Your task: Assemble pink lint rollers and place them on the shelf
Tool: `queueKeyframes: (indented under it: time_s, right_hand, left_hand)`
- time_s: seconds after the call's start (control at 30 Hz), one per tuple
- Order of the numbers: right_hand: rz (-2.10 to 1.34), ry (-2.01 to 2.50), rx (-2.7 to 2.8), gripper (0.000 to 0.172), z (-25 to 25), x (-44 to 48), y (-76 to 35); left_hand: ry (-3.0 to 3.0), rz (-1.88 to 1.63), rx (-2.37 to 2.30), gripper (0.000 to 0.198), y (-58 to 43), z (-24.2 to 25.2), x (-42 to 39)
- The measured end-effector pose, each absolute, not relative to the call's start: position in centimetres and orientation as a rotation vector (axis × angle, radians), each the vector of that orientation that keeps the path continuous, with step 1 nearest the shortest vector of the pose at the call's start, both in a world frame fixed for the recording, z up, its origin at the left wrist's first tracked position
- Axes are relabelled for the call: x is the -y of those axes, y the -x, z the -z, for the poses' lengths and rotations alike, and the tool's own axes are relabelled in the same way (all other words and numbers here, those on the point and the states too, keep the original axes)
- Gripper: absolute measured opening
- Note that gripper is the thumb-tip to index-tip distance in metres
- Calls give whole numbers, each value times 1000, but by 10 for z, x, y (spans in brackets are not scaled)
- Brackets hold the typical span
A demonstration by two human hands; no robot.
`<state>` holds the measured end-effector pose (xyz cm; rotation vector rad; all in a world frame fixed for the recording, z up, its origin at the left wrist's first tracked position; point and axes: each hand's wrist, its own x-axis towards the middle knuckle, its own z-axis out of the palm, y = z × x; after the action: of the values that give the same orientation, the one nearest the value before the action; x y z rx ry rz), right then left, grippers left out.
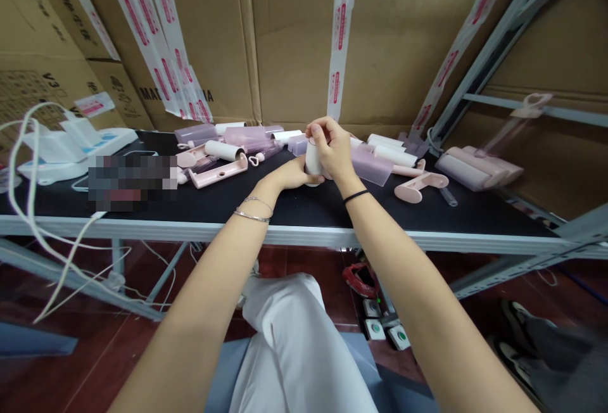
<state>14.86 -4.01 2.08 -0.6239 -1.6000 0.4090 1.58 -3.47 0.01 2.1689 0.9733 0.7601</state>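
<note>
My right hand (332, 147) is closed over the top of a white lint roller refill (312, 159) standing upright on the black table top (475, 210). My left hand (295, 175) grips the roll's lower part from the left, fingers curled round its base. Just behind the hands lie more white rolls (223, 149), translucent purple covers (371, 166) and pink roller handles (219, 173). A pink handle (418, 185) lies to the right of my right wrist.
Cardboard boxes with pink-printed tape stand behind the table. A white device (71, 147) with white cables sits at the left. Assembled pink rollers (477, 169) lie at the far right beside a grey metal rack. Foot switches (384, 330) lie on the floor; another person's shoes (520, 330) at right.
</note>
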Motion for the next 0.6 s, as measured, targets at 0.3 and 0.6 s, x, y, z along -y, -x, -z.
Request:
queueKeyframes:
  time_s: [0.3, 0.6]
  right_hand:
    - [-482, 646, 1697, 55, -19, 32, -151]
    - [2, 509, 1607, 53, -26, 48, -159]
  left_hand:
    - [-2159, -751, -985, 70, -16, -1, 37]
    - [-2100, -737, -1009, 74, -17, -2, 38]
